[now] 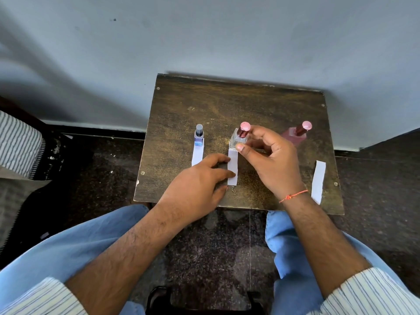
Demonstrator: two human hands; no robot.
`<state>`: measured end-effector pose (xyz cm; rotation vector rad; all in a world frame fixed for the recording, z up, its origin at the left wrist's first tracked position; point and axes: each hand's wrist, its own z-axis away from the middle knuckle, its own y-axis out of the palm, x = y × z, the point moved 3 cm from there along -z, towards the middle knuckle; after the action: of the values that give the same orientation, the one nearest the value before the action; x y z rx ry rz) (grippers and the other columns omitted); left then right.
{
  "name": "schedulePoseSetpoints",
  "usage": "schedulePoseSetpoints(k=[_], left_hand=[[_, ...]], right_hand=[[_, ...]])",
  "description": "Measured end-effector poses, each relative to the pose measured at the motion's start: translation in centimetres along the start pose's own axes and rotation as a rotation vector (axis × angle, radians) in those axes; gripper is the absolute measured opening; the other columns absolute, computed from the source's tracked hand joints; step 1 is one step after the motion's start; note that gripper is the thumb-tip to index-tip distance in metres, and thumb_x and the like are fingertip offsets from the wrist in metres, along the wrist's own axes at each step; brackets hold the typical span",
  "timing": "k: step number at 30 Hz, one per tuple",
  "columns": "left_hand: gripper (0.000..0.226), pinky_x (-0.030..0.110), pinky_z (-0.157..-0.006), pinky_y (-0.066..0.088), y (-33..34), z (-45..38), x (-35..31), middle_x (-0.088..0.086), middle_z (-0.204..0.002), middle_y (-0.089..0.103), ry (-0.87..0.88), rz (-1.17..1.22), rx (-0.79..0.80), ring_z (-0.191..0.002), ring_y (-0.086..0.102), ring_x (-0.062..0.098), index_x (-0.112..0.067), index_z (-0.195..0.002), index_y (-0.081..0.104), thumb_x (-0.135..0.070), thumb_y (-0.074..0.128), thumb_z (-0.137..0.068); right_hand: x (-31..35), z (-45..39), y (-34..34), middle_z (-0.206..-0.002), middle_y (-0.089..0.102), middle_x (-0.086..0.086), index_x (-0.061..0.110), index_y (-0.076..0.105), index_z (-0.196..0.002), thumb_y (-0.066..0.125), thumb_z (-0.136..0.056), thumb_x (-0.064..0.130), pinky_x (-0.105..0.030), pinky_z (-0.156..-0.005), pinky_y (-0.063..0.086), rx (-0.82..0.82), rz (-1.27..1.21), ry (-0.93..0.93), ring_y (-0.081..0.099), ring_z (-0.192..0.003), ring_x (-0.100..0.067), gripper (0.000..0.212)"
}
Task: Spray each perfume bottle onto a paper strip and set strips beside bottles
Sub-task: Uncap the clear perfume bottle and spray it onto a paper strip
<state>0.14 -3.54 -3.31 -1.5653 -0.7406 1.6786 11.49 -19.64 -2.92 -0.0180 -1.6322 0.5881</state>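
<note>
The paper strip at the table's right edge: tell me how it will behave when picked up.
The paper strip is thin and narrow, so probably very light and floppy, drooping if pinched at one end. It lies flat on the table, so lifting an edge may be fiddly. Its near end seems to overhang the table's edge, which likely offers an easier grab.

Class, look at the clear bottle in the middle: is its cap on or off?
On. The pink cap sits atop the middle bottle, which the right hand holds.
</note>
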Motion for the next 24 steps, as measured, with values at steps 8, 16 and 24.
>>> schedulePoseSetpoints(k=[8, 16, 24], left_hand=[[0.036, 0.039, -0.098, 0.061, -0.06, -0.09, -0.08, -0.018, -0.16, 0.044, -0.003, -0.008, 0.002, -0.117, 0.071, 0.014, -0.032, -0.136, 0.072, -0.034, 0.067, -0.101], [0.036, 0.038, -0.098, 0.061, -0.09, -0.08, -0.11, -0.019, -0.16, 0.045, 0.011, -0.011, 0.001, -0.117, 0.07, 0.011, -0.032, -0.136, 0.072, -0.035, 0.066, -0.101], [0.036, 0.038, -0.1, 0.06, -0.02, -0.1, -0.13, -0.02, -0.159, 0.046, 0.019, -0.009, -0.001, -0.12, 0.069, 0.011, -0.033, -0.137, 0.072, -0.034, 0.066, -0.101]], right_hand=[[-0.33, -0.1, 0.03, -0.114, 0.082, 0.007, 0.022, 0.078, -0.128, 0.086, -0.092, 0.012, -0.015, -0.09, 0.057, 0.014, -0.005, 0.008, 0.077, -0.102, -0.01, 0.039], [-0.73, -0.15, 0.16, -0.115, 0.082, 0.008, 0.025, 0.077, -0.13, 0.085, -0.093, 0.014, -0.029, -0.097, 0.062, 0.034, -0.012, 0.011, 0.078, -0.107, -0.012, 0.04], [-0.6, -0.19, 0.25, -0.117, 0.081, 0.008, 0.028, 0.075, -0.131, 0.084, -0.094, 0.012, -0.018, -0.092, 0.057, 0.035, -0.027, 0.024, 0.077, -0.102, -0.011, 0.041]])
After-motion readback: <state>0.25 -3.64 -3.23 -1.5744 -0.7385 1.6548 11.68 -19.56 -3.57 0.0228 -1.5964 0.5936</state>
